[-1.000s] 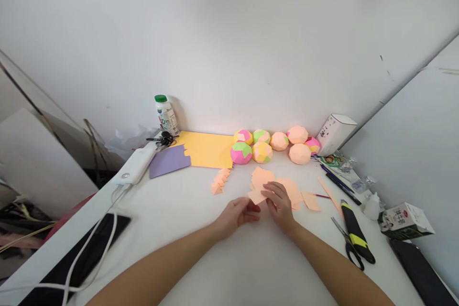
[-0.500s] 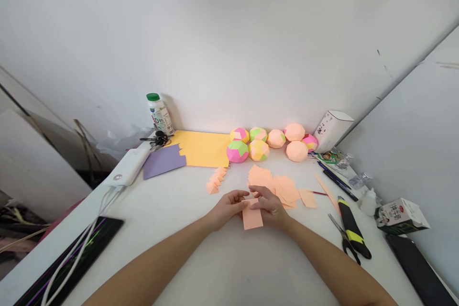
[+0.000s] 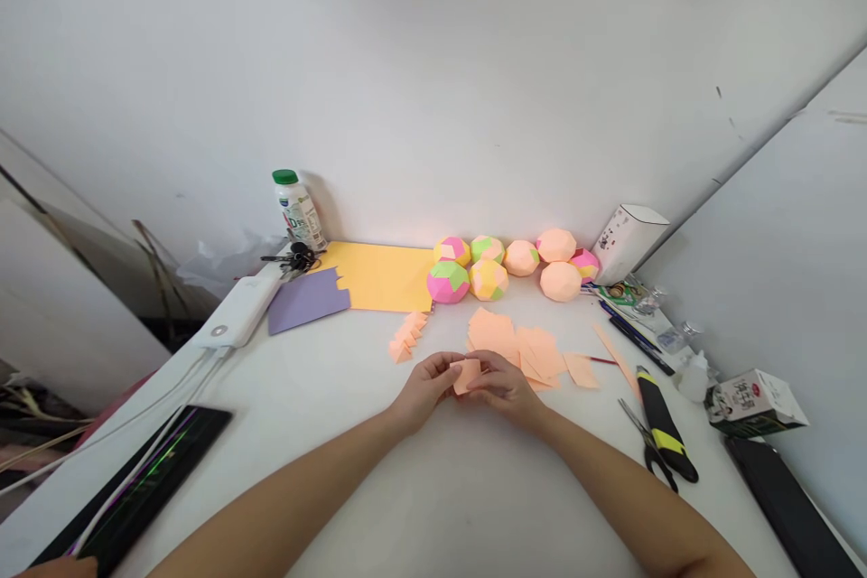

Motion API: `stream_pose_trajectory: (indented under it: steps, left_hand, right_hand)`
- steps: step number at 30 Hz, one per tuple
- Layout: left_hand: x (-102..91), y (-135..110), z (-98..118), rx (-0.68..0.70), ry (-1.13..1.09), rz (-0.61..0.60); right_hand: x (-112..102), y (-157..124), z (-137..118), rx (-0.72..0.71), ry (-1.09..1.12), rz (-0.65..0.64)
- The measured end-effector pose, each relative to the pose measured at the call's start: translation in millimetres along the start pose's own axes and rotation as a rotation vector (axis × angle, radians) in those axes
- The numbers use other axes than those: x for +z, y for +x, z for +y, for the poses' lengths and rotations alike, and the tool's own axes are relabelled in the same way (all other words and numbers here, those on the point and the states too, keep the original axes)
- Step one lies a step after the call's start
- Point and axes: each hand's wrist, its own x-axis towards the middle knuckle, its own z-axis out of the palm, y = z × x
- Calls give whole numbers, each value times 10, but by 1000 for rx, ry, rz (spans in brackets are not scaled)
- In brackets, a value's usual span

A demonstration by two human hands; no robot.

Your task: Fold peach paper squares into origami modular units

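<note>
Both hands meet over the middle of the white table [image 3: 433,488]. My left hand [image 3: 424,390] and my right hand [image 3: 505,390] pinch a small peach paper square [image 3: 467,374] between their fingertips, lifted just off the surface. Right behind them lies a loose pile of peach paper squares [image 3: 521,345]. A short row of folded peach pieces [image 3: 406,337] sits to the left of that pile. Several paper balls [image 3: 505,266], peach and multicoloured, line the wall at the back.
Yellow sheet [image 3: 379,275] and purple sheet [image 3: 304,298] lie back left, beside a bottle [image 3: 294,208], keys [image 3: 291,260] and a white power bank [image 3: 237,312]. A dark tablet [image 3: 145,483] sits front left. Scissors [image 3: 647,447], a utility knife [image 3: 660,424], pens and cartons crowd the right edge.
My right hand drew one peach square from the pile toward me, laid it flat, and now both hands hold it pinched and raised, looking smaller than before.
</note>
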Motion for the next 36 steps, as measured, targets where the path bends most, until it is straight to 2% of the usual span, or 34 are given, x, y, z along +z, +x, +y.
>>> stream_pose_trajectory:
  steps: [8, 15, 18, 23, 27, 32, 36]
  left_hand:
    - [53, -27, -1, 2, 187, -74]
    - [74, -20, -35, -32, 186, 9]
    - [62, -17, -27, -36, 181, 22]
    - [46, -10, -41, -16, 120, 7]
    - [27, 2, -86, 12, 97, 69]
    - [25, 6, -94, 67, 74, 68]
    - [63, -2, -80, 51, 104, 97]
  right_hand:
    - [13, -27, 87, 244, 167, 38]
    - [20, -15, 112, 366, 261, 31]
    - [22, -12, 118, 370, 266, 33]
    - [-1, -7, 89, 290, 209, 27]
    - [-31, 5, 55, 319, 240, 22]
    - [-3, 12, 100, 385, 291, 98]
    - [10, 17, 156, 553, 476, 224]
